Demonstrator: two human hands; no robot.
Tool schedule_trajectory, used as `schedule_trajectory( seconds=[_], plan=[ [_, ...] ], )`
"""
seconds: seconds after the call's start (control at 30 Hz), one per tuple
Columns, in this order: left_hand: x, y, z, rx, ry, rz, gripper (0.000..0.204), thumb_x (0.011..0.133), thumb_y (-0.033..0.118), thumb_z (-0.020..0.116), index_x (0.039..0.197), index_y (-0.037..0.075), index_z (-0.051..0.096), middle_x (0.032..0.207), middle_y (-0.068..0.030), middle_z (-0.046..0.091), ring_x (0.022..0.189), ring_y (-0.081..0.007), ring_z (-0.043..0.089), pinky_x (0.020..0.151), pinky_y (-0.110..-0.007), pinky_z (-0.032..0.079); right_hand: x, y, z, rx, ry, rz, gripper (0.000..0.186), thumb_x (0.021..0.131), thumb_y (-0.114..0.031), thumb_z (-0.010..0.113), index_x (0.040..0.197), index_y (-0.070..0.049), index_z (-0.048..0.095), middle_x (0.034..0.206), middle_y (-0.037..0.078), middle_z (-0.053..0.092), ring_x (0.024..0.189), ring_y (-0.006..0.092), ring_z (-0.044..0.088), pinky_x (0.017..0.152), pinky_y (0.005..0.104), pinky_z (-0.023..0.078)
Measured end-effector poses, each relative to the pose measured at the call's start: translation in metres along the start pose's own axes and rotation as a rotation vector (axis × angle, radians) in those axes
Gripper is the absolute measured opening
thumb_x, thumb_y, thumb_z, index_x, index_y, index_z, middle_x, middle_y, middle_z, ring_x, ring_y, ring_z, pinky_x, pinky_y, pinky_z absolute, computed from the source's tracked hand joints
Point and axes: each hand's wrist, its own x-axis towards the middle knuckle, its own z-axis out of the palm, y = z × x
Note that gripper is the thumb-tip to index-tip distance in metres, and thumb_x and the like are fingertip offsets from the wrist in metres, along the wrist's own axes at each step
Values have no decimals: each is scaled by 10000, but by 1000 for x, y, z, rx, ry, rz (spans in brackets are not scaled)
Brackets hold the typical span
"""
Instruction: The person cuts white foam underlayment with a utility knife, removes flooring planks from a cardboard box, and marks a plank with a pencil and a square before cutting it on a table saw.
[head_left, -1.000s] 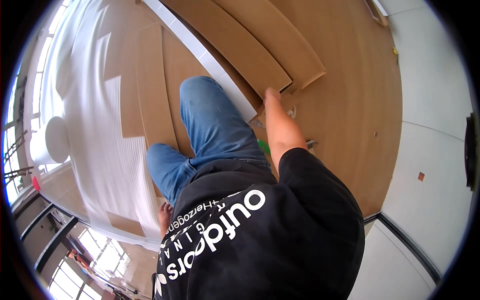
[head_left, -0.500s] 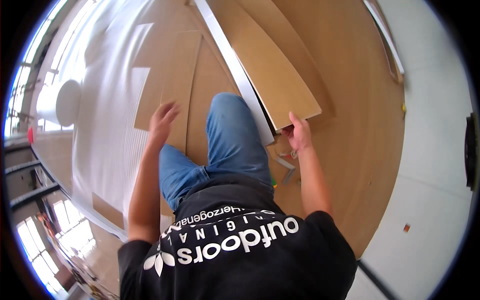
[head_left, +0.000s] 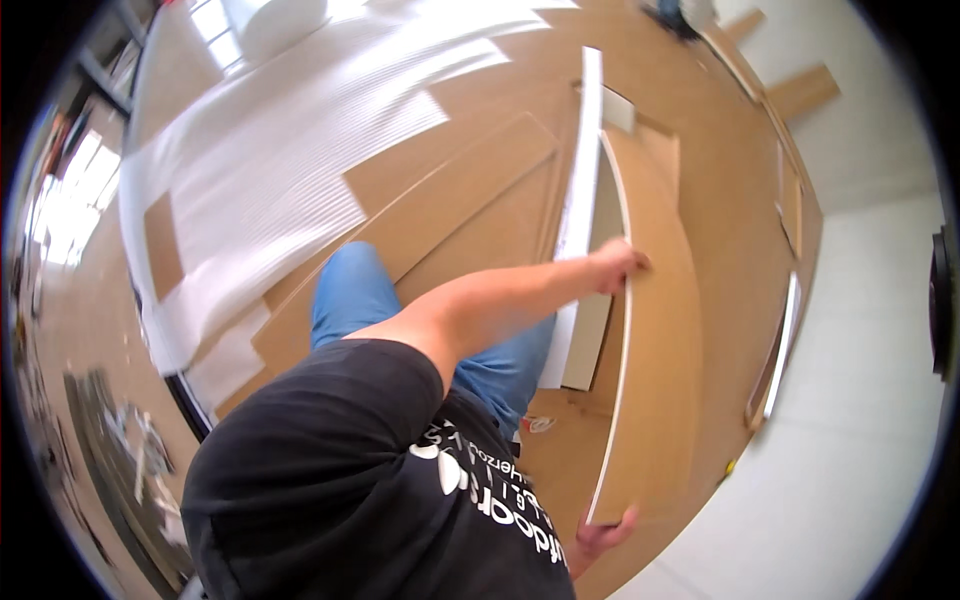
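Note:
A long light-brown wooden board [head_left: 660,330] with a pale edge is held raised and tilted at my right. My left hand [head_left: 618,265] reaches across my body and grips the board's left edge near its middle, fingers closed on it. At the board's near end, my right hand [head_left: 605,532] holds the corner, with the thumb on the outer face. Left of the board lies a long white-edged panel [head_left: 577,220], close to my knee. The underside of the board and some of my fingers are hidden.
Brown sheet boards [head_left: 450,215] lie under and ahead of me. White foam wrapping [head_left: 270,200] spreads at the left. A white-edged strip [head_left: 782,345] rests near the right edge of the brown surface, beside the pale floor [head_left: 850,400]. Metal bars [head_left: 115,480] lie at far left.
My left hand has come across from the left and taken hold of the board's edge. The board has been lifted and turned away from the white-edged panel. My view has swung to the right.

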Motion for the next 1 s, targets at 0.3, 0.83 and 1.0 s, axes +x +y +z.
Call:
schedule_trajectory(
  seconds=[0.3, 0.83, 1.0],
  plan=[
    [-143, 42, 40, 158, -311, 261, 465, 807, -6, 748, 1217, 131, 575, 937, -14, 635, 786, -134, 602, 570, -327, 451, -31, 88, -63, 1084, -79, 725, 608, 994, -409, 609, 1440, -5, 526, 1409, 179, 602, 1316, 334, 549, 1155, 523, 393],
    [-463, 148, -226, 65, 222, 841, 421, 888, 105, 756, 1283, 8, 647, 1199, -110, 713, 1096, -223, 695, 944, -382, 562, 167, 139, 135, 296, -462, 869, 610, 1067, -412, 509, 1513, -5, 419, 1510, 149, 479, 1366, 300, 474, 1142, 451, 387],
    [-496, 132, -272, -158, 329, 869, 431, 905, 42, 696, 1317, -23, 590, 1245, -153, 672, 1126, -285, 674, 973, -415, 561, 214, 93, 219, -637, -410, -105, 615, 1013, -357, 650, 1473, 5, 462, 1502, 251, 445, 1423, 369, 412, 1173, 492, 355]
  ],
)
